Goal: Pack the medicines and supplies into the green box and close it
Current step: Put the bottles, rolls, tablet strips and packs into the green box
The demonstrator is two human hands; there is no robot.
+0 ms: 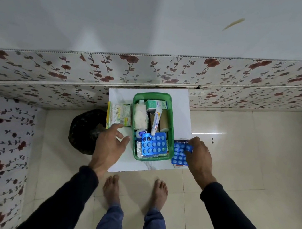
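The open green box (172, 128) stands on a small white table (186, 116). Inside lie a white bottle (141, 116), a green-white carton (155, 103), a white tube (156, 121), a brown roll (164, 123) and a blue blister pack (154, 146). Right of the box, my right hand (199, 156) pinches another blue blister strip (179, 153), which lies over a Hansaplast box (180, 142). My left hand (110, 143) hovers with spread fingers just left of the box, near a yellow-green packet (119, 116). No lid is visible.
A black bag (85, 131) sits on the tiled floor left of the table. A flower-patterned ledge (151, 70) runs behind the table and along the left. My bare feet (135, 190) stand just in front of the table.
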